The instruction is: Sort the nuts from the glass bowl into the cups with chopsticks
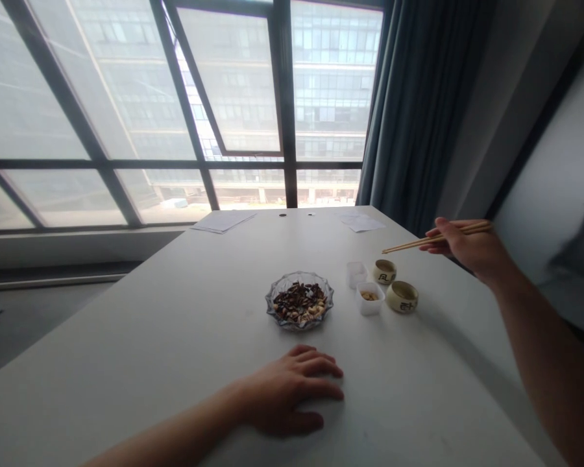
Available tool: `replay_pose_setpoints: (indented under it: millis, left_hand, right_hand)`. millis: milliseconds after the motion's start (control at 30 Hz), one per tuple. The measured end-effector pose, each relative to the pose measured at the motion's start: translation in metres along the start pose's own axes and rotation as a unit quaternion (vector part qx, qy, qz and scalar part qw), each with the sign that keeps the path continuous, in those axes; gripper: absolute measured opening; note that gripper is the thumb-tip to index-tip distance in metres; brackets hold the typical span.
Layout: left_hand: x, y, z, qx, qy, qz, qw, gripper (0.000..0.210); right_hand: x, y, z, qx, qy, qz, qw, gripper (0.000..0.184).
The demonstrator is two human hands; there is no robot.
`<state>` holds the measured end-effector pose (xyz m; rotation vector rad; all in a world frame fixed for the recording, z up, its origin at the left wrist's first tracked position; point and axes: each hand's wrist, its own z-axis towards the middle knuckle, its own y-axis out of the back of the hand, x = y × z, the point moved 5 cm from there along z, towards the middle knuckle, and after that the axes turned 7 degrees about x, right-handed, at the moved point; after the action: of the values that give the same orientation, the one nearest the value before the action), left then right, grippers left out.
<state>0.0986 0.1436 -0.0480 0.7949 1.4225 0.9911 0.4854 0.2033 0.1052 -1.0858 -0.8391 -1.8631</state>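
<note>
My right hand (pixel 464 243) grips a pair of wooden chopsticks (pixel 409 245), raised at the right with the tips pointing left. The tips hang above a small cream cup (pixel 385 272) with a dark character on it; whether they pinch anything is too small to tell. A second cream cup (pixel 401 297) stands nearer to me. Beside the cups are two clear plastic containers; the front container (pixel 370 307) holds a few pale brown pieces, the rear container (pixel 357 275) is hard to see into. My left hand (pixel 299 392) rests on the table, fingers spread, before a glass bowl (pixel 273 316) of dark seeds and pale nuts.
The white table (pixel 175 337) reaches to a large window. Paper sheets (pixel 224 222) lie at its far left, and another sheet (pixel 363 222) at its far right. A dark curtain (pixel 418 110) hangs behind the right corner.
</note>
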Motion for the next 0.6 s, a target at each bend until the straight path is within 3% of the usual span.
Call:
replay_pose_setpoints:
  millis: [400, 600]
  left_hand:
    - [-0.001, 0.002, 0.001, 0.007, 0.005, -0.004, 1.0, 0.052]
    - [0.0, -0.001, 0.0, -0.004, -0.011, 0.003, 1.0, 0.051]
  right_hand:
    - [-0.002, -0.007, 0.005, -0.012, 0.04, 0.01, 0.999, 0.027]
    - [0.021, -0.048, -0.023, 0.087, 0.074, 0.054, 0.992, 0.034]
